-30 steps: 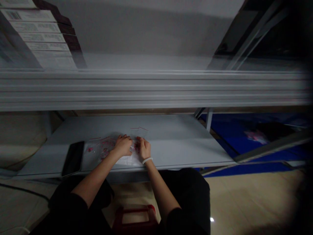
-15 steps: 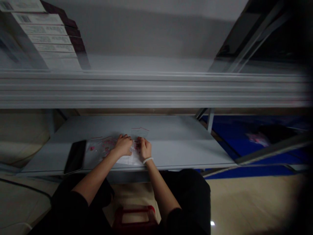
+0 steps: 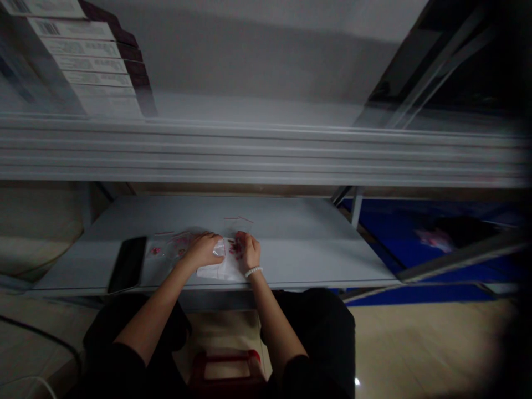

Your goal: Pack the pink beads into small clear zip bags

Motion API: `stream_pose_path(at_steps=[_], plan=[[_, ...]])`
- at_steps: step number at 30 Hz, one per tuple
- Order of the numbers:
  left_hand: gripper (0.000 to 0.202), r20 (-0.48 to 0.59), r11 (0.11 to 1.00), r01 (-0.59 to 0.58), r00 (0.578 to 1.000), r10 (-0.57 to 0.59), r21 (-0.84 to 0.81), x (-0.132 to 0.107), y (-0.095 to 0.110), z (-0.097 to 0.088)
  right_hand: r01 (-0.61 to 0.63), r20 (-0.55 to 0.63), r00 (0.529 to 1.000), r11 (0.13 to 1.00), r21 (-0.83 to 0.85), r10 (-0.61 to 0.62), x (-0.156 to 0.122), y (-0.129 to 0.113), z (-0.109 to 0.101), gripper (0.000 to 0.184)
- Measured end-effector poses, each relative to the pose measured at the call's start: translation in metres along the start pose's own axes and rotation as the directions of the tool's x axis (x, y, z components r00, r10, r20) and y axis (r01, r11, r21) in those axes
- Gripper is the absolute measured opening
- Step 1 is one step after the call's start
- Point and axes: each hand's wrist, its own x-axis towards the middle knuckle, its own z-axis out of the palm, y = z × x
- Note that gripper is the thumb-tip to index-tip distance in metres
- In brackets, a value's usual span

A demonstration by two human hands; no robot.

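My left hand [image 3: 203, 250] is closed on a small clear zip bag [image 3: 219, 247], whose open side faces right. Several small dark red pieces [image 3: 235, 249] lie on a white sheet [image 3: 220, 271] between my hands. My right hand [image 3: 251, 250], with a pale beaded bracelet at the wrist, rests beside these pieces with its fingers curled together. Whatever its fingertips hold is too small to make out. Just beyond it lie flat clear zip bags [image 3: 239, 223] with red edges. Left of my left hand are clear bags [image 3: 155, 251] with reddish contents.
A black phone or tablet [image 3: 128, 265] lies at the left of the grey shelf [image 3: 307, 244]. Overhead, a higher shelf's ridged edge [image 3: 266, 152] crosses the view, with stacked boxes [image 3: 95, 64] on it. A red-framed object [image 3: 226, 366] stands between my legs.
My left hand has shifted a little left, and the small bag in it shows more plainly. The gap between my hands is wider, exposing the red pieces.
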Motion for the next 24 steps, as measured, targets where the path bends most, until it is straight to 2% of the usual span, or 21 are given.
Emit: stream_pose_path(at_steps=[6, 10, 13, 16, 20, 24], plan=[[0.043, -0.137, 0.996, 0.008, 0.99, -0.021, -0.091, -0.015, 0.003, -0.006, 0.027, 0.01, 1.0, 0.999, 0.029, -0.027, 0.002, -0.005, -0.003, 0.051], [0.042, -0.241, 0.988, 0.007, 0.969, -0.045, -0.155, -0.03, 0.01, -0.009, 0.123, 0.065, 0.991, 0.989, -0.081, -0.118, 0.002, -0.014, -0.014, 0.039], [0.037, -0.299, 0.966, -0.026, 0.953, -0.053, -0.256, -0.047, 0.017, -0.007, 0.222, 0.116, 0.973, 0.948, -0.226, -0.2, 0.005, -0.021, -0.024, 0.031], [0.036, -0.261, 0.923, -0.088, 0.965, -0.013, -0.374, -0.065, 0.026, 0.0, 0.307, 0.18, 0.95, 0.874, -0.377, -0.256, 0.01, -0.024, -0.03, 0.03], [0.036, -0.176, 0.909, -0.167, 0.979, 0.106, -0.383, -0.077, 0.045, 0.017, 0.379, 0.258, 0.924, 0.77, -0.513, -0.283, 0.015, -0.023, -0.027, 0.036], [0.039, -0.17, 0.916, -0.152, 0.981, 0.094, -0.371, -0.078, 0.058, 0.032, 0.422, 0.315, 0.905, 0.694, -0.583, -0.286, 0.019, -0.022, -0.021, 0.038]])
